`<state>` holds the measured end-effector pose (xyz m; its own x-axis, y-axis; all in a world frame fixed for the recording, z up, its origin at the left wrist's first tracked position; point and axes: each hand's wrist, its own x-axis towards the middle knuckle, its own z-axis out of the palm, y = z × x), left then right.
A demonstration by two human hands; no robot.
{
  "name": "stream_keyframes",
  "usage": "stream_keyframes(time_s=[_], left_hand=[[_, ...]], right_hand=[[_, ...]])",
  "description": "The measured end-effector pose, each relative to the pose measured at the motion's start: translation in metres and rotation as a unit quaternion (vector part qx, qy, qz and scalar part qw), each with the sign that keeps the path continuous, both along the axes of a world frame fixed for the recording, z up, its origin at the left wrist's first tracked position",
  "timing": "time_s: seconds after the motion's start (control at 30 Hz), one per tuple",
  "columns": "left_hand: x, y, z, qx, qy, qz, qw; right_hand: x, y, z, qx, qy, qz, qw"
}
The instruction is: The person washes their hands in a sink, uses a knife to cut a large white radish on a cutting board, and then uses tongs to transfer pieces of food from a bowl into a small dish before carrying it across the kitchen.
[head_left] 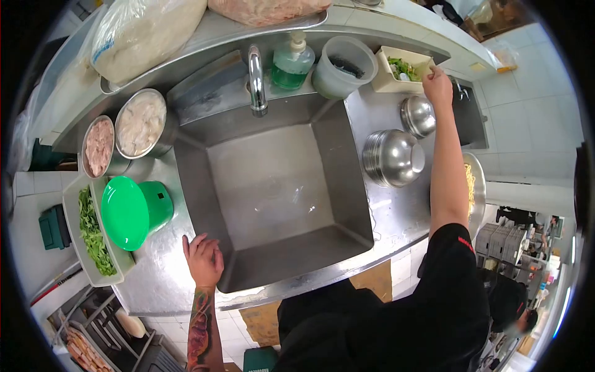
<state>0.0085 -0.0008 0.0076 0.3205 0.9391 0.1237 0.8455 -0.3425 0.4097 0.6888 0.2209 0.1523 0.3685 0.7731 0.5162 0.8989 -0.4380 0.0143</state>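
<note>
My left hand (205, 258) is over the left front rim of the steel sink (266, 186), fingers stretched out, with nothing in it. To its left, a green kitchen scale (162, 204) with a round green plate (124, 212) on top stands on the counter. My right arm reaches to the back right, where my right hand (438, 85) closes on the right rim of a cream plastic bin (385, 77). Chopped greens (403, 69) lie in that bin. Stacked upturned steel bowls (393, 158) and a smaller bowl stack (418, 116) sit beside my forearm.
At left are a tray of leafy greens (93, 232) and tins of pink meat (99, 147) and pale meat (142, 123). Behind the sink stand a faucet (257, 80), soap bottle (291, 65) and plastic tub (344, 65). Noodles (470, 186) lie at right; another person (508, 301) is behind.
</note>
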Motion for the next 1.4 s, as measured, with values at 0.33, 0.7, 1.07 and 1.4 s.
stream_keyframes(time_s=[0.33, 0.7, 1.07, 1.4], left_hand=[[-0.003, 0.002, 0.001, -0.015, -0.007, 0.011, 1.0], [-0.007, 0.001, -0.006, -0.04, 0.004, 0.03, 0.999], [-0.006, 0.002, -0.006, -0.053, 0.007, 0.037, 0.998], [-0.004, 0.002, -0.005, -0.044, 0.022, 0.031, 0.998]], right_hand=[[-0.316, -0.123, -0.284, -0.406, 0.427, 0.217, 0.778], [-0.397, -0.131, -0.507, -0.415, 0.159, 0.265, 0.856], [-0.382, -0.125, -0.498, -0.415, 0.164, 0.368, 0.816], [-0.385, -0.127, -0.492, -0.348, 0.298, 0.285, 0.842]])
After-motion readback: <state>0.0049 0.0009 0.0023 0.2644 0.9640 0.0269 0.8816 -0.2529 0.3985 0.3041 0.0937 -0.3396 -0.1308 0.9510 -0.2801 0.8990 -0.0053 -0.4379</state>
